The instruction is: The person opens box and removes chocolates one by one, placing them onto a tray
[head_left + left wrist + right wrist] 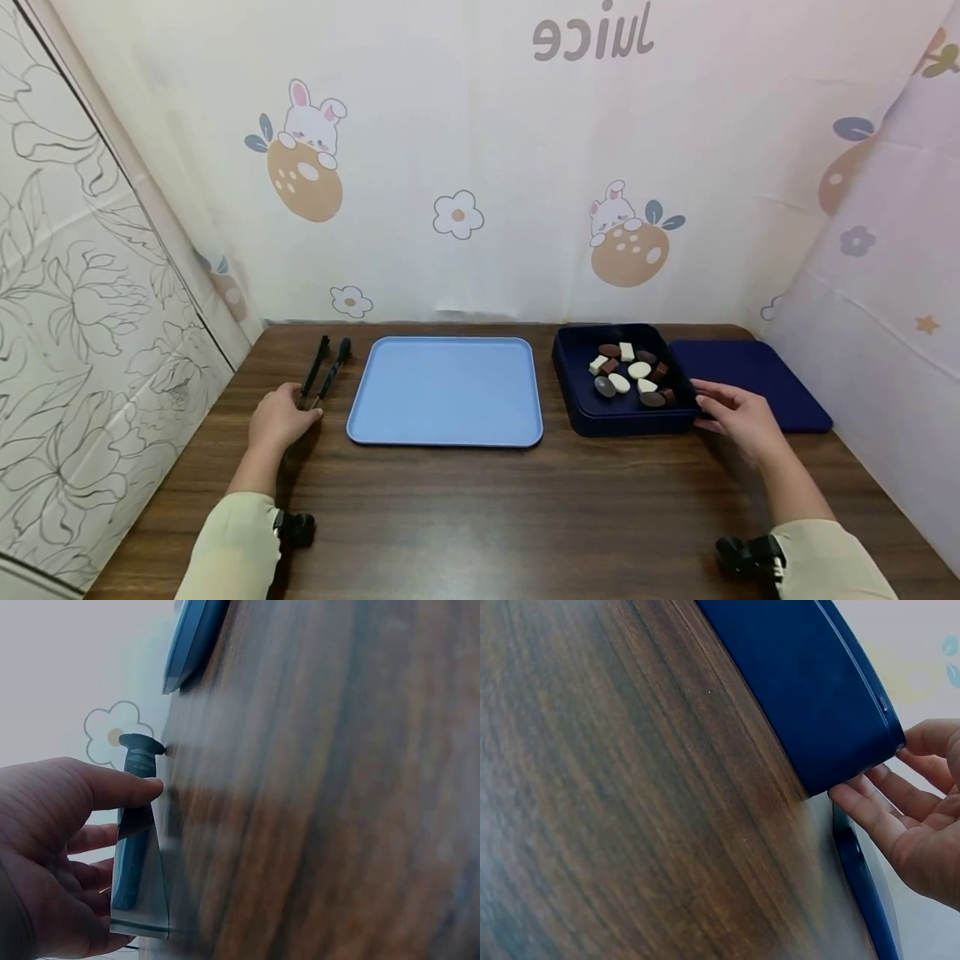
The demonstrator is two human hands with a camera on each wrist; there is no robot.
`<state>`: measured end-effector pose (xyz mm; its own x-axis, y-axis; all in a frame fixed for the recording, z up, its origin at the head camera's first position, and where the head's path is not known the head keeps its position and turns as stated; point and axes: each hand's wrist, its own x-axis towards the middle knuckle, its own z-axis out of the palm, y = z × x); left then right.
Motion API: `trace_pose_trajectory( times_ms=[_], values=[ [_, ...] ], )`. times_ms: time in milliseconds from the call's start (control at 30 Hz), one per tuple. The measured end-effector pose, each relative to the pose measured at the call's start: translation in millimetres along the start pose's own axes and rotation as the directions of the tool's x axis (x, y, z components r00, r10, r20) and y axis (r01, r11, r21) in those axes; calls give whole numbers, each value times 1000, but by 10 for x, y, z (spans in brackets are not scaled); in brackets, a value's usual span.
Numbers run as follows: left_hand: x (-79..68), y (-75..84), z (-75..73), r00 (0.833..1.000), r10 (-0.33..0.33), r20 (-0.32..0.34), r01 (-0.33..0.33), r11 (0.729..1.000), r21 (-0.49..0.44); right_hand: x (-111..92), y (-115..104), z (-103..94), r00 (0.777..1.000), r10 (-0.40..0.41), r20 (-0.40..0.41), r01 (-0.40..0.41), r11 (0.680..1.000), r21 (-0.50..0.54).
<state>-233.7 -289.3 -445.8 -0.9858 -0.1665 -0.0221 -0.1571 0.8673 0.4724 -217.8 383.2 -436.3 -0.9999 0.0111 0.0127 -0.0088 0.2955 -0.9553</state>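
Note:
Black-tipped metal tongs (pixel 327 377) lie at the left of the table. My left hand (pixel 281 417) pinches their near end between thumb and fingers; the left wrist view shows the tongs (pixel 139 862) up close, with the thumb across one arm. A dark blue box (pixel 630 423) at the right holds several chocolates (pixel 639 370) in brown and white. Against its right side, the fingers of my right hand (pixel 742 418) rest fairly straight. In the right wrist view the fingertips (pixel 847 796) touch the box's wall (pixel 802 682) near a corner.
A light blue tray (pixel 447 392) lies flat between the tongs and the box. Right of the box, a dark blue lid (pixel 757 379) lies partly behind the right hand. Printed cloth (pixel 510 142) hangs along the back edge of the wooden table (pixel 480 517).

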Motion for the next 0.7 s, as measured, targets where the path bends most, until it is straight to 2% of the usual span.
trace_pose_trajectory(
  times_ms=[267,700],
  values=[
    [48,-16,17,1000,-10,7,10,1000,13,14,-6,-5,1000,-9,6,9,999,48],
    [23,-43,10,999,42,-13,-43,999,-29,25,3,-13,1000,-15,19,14,999,51]
  ],
)
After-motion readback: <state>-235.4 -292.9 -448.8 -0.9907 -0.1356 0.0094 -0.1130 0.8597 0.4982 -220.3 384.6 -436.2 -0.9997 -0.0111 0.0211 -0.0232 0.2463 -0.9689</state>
